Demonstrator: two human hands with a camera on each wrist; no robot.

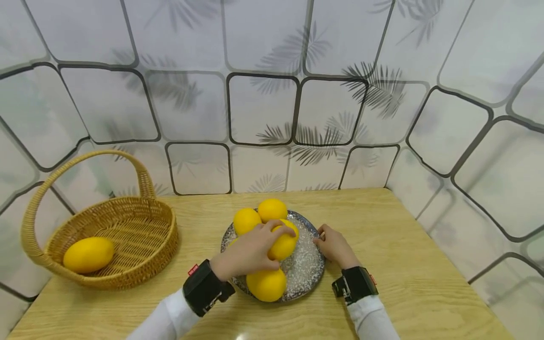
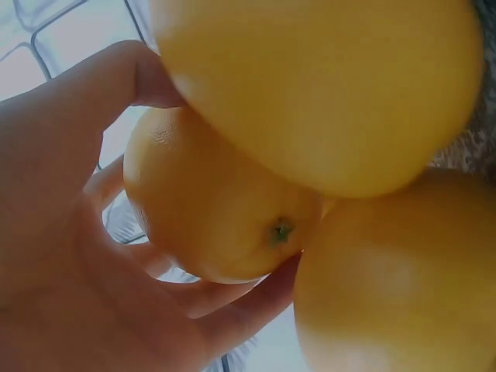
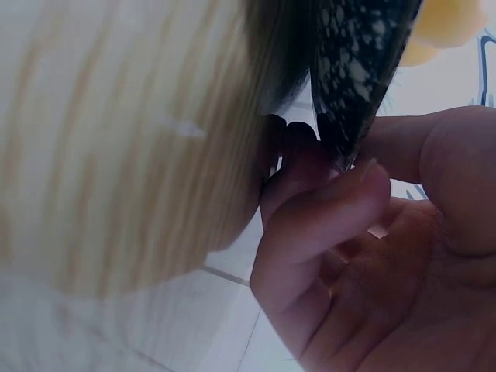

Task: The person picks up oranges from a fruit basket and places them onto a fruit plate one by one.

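Note:
My left hand [image 1: 252, 249] grips a yellow orange [image 1: 284, 242] over the speckled plate [image 1: 312, 264]. In the left wrist view, thumb and fingers curl round this orange [image 2: 217, 201], whose green stem end shows. Two more oranges crowd close to it there, one above [image 2: 325, 85] and one at lower right [image 2: 403, 287]. The plate bears several oranges, some partly hidden behind my left hand. At the plate's right edge, my right hand [image 1: 335, 245] pinches the dark rim [image 3: 360, 70] between thumb and curled fingers, as the right wrist view shows.
A wicker basket [image 1: 167, 241] with a tall arched handle stands left of the plate, holding one oblong yellow fruit [image 1: 89, 255]. Beneath everything is a wooden table [image 1: 408, 283]. Patterned walls [image 1: 263, 108] border it at the back and sides.

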